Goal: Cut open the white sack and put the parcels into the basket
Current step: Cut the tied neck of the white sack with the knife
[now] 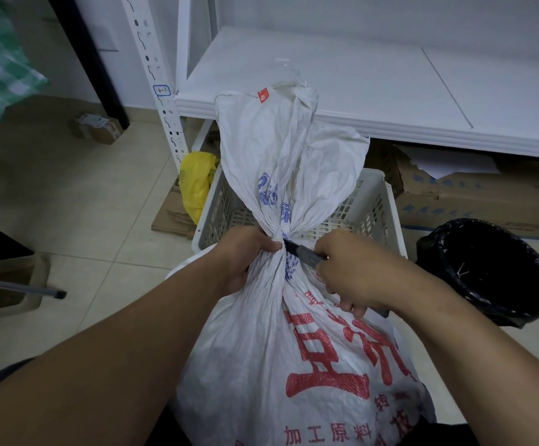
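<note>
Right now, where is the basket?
In the head view, the basket sits centre, just behind the white sack, with the yellow bag left of it and the black bin right.

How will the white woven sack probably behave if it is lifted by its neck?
Probably floppy: the crumpled white woven sack bunches tightly where the left hand grips it. Likely fairly heavy and saggy: its lower body bulges full.

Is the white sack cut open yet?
No: the left hand grips the white sack bunched shut, and the right hand holds the knife at its neck.
</note>
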